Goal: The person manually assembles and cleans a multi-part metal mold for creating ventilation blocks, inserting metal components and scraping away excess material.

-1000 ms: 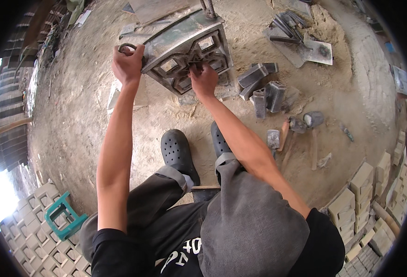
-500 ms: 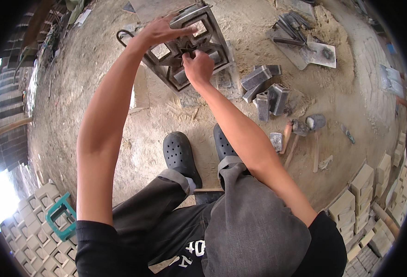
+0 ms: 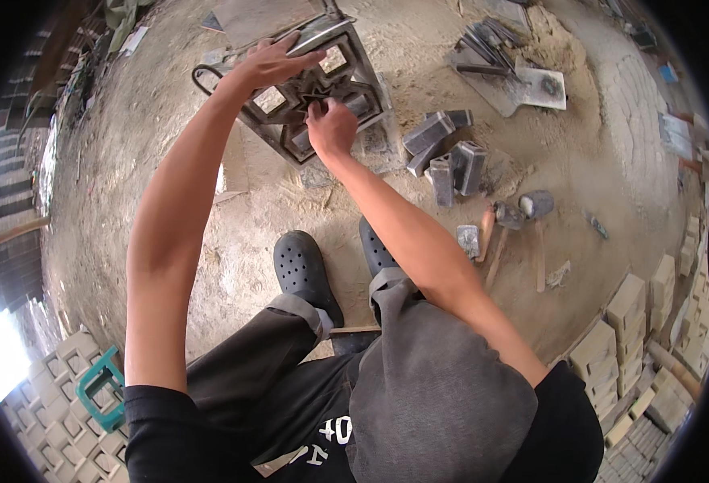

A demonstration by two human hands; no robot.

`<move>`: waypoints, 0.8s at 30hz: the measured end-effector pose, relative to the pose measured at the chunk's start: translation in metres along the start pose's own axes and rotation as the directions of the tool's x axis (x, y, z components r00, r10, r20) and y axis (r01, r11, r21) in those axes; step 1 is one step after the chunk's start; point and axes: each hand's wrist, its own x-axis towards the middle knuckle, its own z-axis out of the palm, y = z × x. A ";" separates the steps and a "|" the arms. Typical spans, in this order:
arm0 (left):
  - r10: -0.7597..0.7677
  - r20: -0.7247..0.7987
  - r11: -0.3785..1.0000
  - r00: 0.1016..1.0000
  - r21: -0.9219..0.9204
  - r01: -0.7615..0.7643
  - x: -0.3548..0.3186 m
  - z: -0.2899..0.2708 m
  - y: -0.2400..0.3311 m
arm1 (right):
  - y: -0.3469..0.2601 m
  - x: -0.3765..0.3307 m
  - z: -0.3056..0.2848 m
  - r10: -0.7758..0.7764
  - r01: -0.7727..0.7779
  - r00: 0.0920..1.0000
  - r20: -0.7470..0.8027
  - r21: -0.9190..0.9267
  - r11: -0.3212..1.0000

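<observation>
A dark metal mould [image 3: 368,74] with square openings and a star-shaped centre stands tilted on the ground in front of me. My left hand [image 3: 267,66] is on its upper left edge, thumb and fingers spread across the rim and holding it. At the star-shaped centre, my right hand [image 3: 333,127] has its fingers closed in a pinch; whatever lies between them is hidden. A dark cylindrical bar lies across the mould, partly behind the right hand. A curved metal handle [image 3: 204,76] sticks out at the mould's left side.
Dark metal blocks [image 3: 457,167] lie to the right. Beyond them are a flat trowel [image 3: 541,88] and several dark bars. Hammers [image 3: 536,204] lie nearer. Stacked pale blocks [image 3: 596,354] line the lower right, and more pale blocks [image 3: 53,394] with a green stool [image 3: 101,390] fill the lower left.
The whole view has shifted slightly, so things sit a little farther left. Both hands keep their places on the mould; the right fingers have moved only slightly at its centre.
</observation>
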 end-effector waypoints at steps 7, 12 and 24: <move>-0.036 0.025 0.997 0.999 -0.073 0.038 -0.002 -0.001 -0.007 | -0.019 -0.017 0.002 -0.007 0.010 0.994 -0.113 0.031 0.999; -0.060 0.061 0.994 0.996 -0.088 0.065 0.000 -0.002 -0.016 | -0.027 -0.018 -0.004 0.023 -0.024 1.000 -0.018 -0.074 0.997; -0.111 0.040 0.986 0.993 -0.117 0.115 -0.006 0.000 -0.008 | -0.010 -0.010 -0.025 0.182 -0.263 0.934 0.308 0.247 0.933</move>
